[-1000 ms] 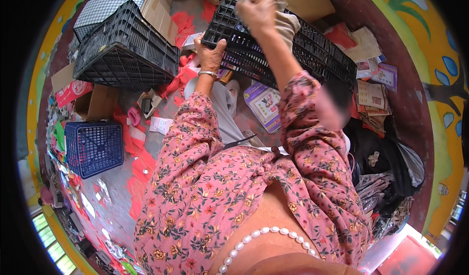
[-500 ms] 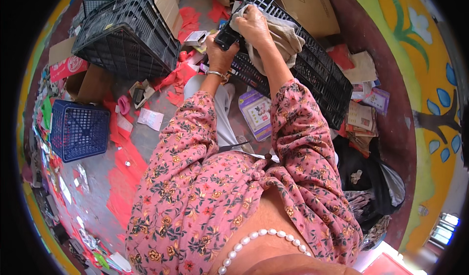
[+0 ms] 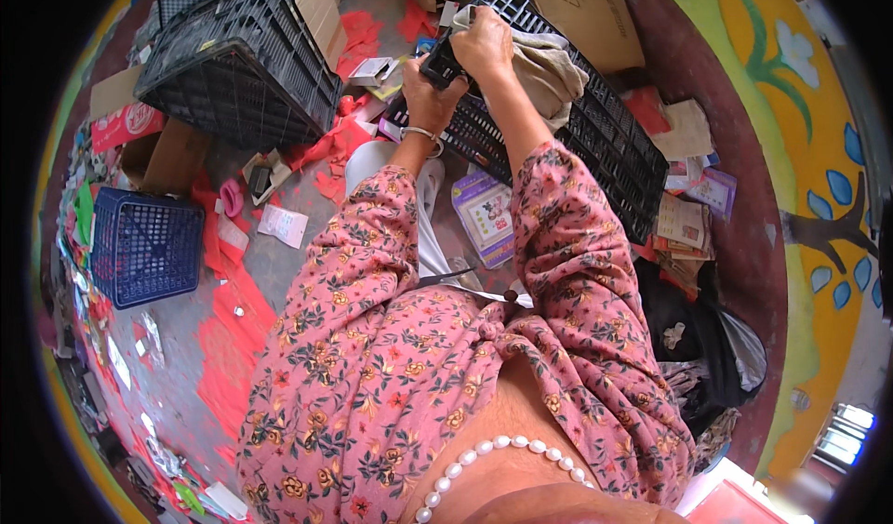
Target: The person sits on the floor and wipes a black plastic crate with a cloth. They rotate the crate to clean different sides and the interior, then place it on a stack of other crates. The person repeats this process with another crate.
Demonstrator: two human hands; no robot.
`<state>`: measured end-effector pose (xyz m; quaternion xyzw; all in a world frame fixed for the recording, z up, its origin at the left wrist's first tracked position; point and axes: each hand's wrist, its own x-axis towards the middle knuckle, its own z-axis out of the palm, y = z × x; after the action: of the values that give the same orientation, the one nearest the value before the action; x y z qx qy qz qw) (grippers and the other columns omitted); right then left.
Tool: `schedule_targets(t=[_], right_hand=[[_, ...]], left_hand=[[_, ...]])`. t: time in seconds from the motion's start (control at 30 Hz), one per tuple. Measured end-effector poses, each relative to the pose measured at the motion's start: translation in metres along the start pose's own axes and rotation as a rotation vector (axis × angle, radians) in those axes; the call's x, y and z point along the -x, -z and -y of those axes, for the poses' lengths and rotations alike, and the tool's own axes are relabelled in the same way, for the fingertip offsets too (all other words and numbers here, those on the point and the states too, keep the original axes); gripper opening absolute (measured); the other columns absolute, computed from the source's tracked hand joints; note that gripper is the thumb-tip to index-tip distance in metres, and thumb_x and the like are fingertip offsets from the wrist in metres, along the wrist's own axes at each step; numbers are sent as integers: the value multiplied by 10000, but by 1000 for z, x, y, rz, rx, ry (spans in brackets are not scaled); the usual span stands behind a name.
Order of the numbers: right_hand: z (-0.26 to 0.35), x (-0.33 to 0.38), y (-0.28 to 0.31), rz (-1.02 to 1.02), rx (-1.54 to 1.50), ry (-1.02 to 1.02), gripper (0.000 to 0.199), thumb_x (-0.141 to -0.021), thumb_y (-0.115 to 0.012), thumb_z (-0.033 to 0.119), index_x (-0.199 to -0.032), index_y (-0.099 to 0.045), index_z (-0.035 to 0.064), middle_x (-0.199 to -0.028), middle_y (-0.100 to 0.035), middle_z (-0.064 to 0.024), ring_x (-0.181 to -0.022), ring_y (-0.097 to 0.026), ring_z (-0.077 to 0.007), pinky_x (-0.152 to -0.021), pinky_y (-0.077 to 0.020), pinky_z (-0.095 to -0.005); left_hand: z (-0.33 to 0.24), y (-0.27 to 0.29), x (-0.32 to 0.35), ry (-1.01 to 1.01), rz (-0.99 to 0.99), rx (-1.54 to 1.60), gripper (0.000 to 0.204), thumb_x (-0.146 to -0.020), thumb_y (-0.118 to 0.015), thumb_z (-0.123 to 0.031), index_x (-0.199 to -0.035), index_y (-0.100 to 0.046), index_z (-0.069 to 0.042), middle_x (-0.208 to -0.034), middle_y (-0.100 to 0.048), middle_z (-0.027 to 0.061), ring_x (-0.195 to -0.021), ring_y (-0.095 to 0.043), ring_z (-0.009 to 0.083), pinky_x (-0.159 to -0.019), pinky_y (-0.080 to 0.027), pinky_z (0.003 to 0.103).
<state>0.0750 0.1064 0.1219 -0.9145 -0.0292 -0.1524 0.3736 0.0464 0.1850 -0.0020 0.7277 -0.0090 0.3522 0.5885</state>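
Far ahead, my left hand (image 3: 431, 99) is closed around a small black object (image 3: 443, 65); its kind does not show clearly. My right hand (image 3: 485, 44) is closed on a greyish-beige cloth (image 3: 544, 70) and presses against the top of the black object. The cloth's loose end hangs to the right over a black slatted plastic crate (image 3: 621, 154). Under my hands, part of the crate is hidden by my forearms and the cloth. Between my arms, a purple-edged printed packet (image 3: 485, 219) lies on the floor.
Another black crate (image 3: 244, 78) rests tilted at the far left, with a blue plastic basket (image 3: 149, 248) nearer. Red sheet scraps (image 3: 233, 347) and litter spread across the floor. Cardboard (image 3: 584, 17) leans behind the right crate; papers (image 3: 684, 222) and dark fabric (image 3: 693, 338) lie right.
My left hand has shifted slightly right with the black object, which has turned a little. My right hand and the cloth have also shifted slightly right; both grips are kept.
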Motion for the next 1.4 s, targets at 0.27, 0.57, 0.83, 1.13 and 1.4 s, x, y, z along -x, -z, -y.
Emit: schedule_targets(t=[0.27, 0.57, 0.83, 1.13, 1.4], right_hand=[[-53, -34, 17, 136, -1121, -413, 279, -682, -520, -47, -940, -619, -12, -613, -558, -70, -376, -410, -110, -334, -301, -254], [-34, -10, 0, -123, -127, 95, 444, -675, -563, 74, -1099, -506, -46, -800, -617, -251, -734, -641, -328, -681, -504, -426], [-13, 23, -13, -6, 236, 479, 418, -703, -543, 90, -1094, -423, 5, -695, -620, -148, -639, -633, -316, -542, -493, -417], [-87, 8, 28, 29, 150, 88, 563, -743, -613, 388, -1202, -453, 105, -1139, -542, -102, -1158, -419, -303, -895, -282, -550], [-151, 68, 72, 35, 140, 315, 333, -821, -529, 225, -1150, -528, 178, -1145, -546, -59, -1146, -450, -260, -910, -399, -385]], left_hand=[[-23, 8, -1, 99, 44, -8, 561, -564, -731, -228, -977, -448, 26, -901, -493, 126, -805, -512, 225, -765, -424, 332], [-22, 1, -2, 131, 36, 66, 594, -569, -745, -206, -1009, -422, 29, -925, -492, 123, -822, -505, 198, -779, -423, 305], [42, 12, -4, -56, 190, 155, 523, -672, -735, -199, -1026, -414, 14, -969, -469, 103, -891, -471, 197, -817, -386, 318], [-11, 20, 11, 231, 122, 213, 584, -673, -718, -237, -1071, -352, -16, -963, -449, 70, -867, -451, 146, -814, -394, 293], [9, 45, 12, 185, 107, 93, 578, -681, -710, -257, -1069, -353, -21, -974, -451, 72, -873, -449, 144, -827, -382, 286]])
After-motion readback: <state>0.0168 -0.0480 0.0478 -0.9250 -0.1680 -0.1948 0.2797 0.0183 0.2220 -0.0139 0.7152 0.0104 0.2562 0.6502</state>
